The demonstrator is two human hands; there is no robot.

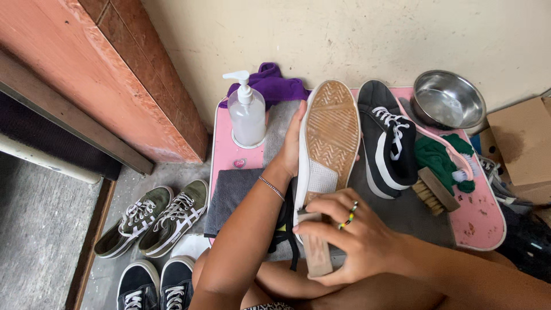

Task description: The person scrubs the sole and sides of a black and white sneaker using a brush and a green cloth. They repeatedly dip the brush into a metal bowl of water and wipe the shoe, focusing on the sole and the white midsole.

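Steel bowl [448, 100], purple cloth [271, 84], pump bottle [247, 113] — olive sneakers [152, 220] aside

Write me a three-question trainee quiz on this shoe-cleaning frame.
1. True or false: the left hand holds the upturned shoe sole toward the camera.
2. What do the right hand's fingers grip? A) pump bottle B) wooden brush C) steel bowl
3. What lies on the pink tray just right of the black shoe?

Key: 1 true. 2 B. 3 a second brush, on a green cloth.
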